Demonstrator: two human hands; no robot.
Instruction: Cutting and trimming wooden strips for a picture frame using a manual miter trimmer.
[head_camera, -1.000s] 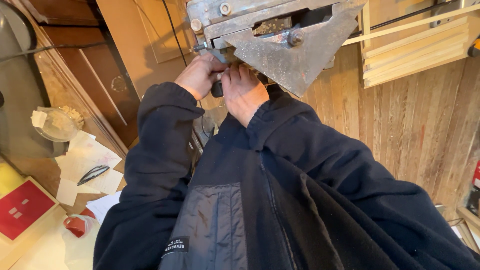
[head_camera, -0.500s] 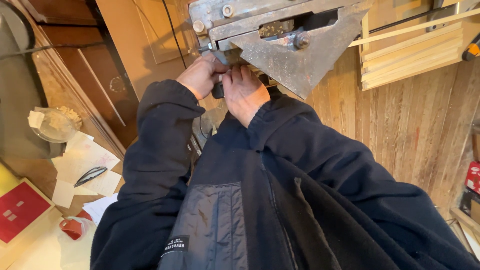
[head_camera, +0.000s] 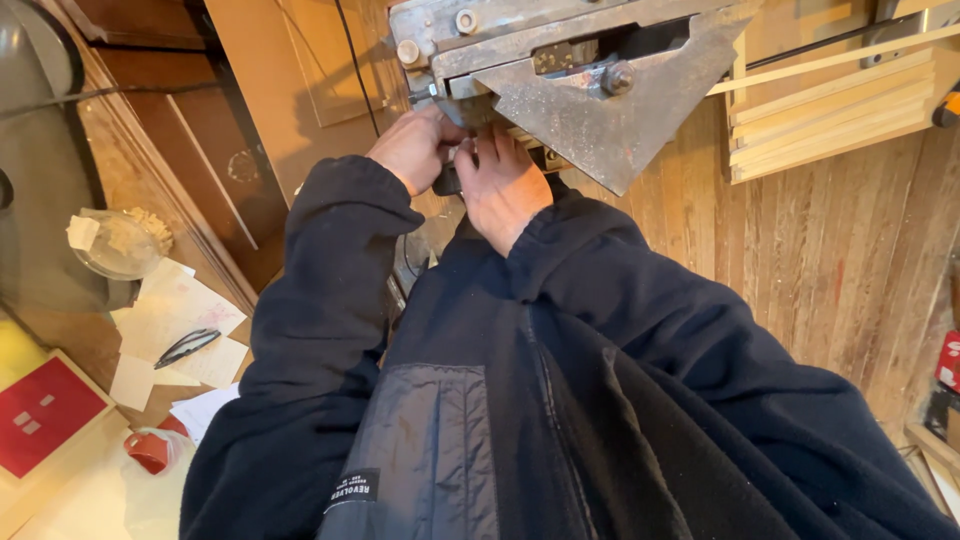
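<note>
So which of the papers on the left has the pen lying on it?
The cream paper at the near edge of the pile, beside the left sleeve. The dark pen lies slanted across it; the other sheets around it are bare.

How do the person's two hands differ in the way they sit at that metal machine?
The left hand is curled, knuckles up, at the edge of the grey metal machine; the right hand lies flatter, its fingers stretched forward under the triangular plate. The left sits further left and slightly higher than the right. Both wear dark fleece sleeves and meet at a small dark part, mostly hidden.

Warm indoor light, sharp focus, wide-angle edges
</note>
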